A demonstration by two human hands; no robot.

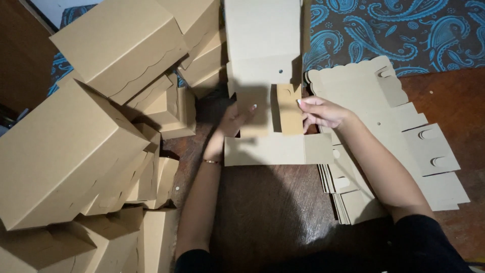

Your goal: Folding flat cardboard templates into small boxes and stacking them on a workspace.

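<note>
A flat brown cardboard box blank (262, 60) lies partly folded in front of me on a dark wooden table (262, 212). My left hand (233, 121) grips its left side flap, thumb on the inner face. My right hand (323, 112) pinches the right side flap (290, 108), which stands folded upward. The blank's near panel (275, 150) lies flat between my wrists. A thin bracelet sits on my left wrist.
Several assembled brown boxes (70, 141) are piled high at the left. A stack of flat unfolded blanks (404, 136) lies at the right, under my right forearm. A blue paisley cloth (399, 30) covers the far right.
</note>
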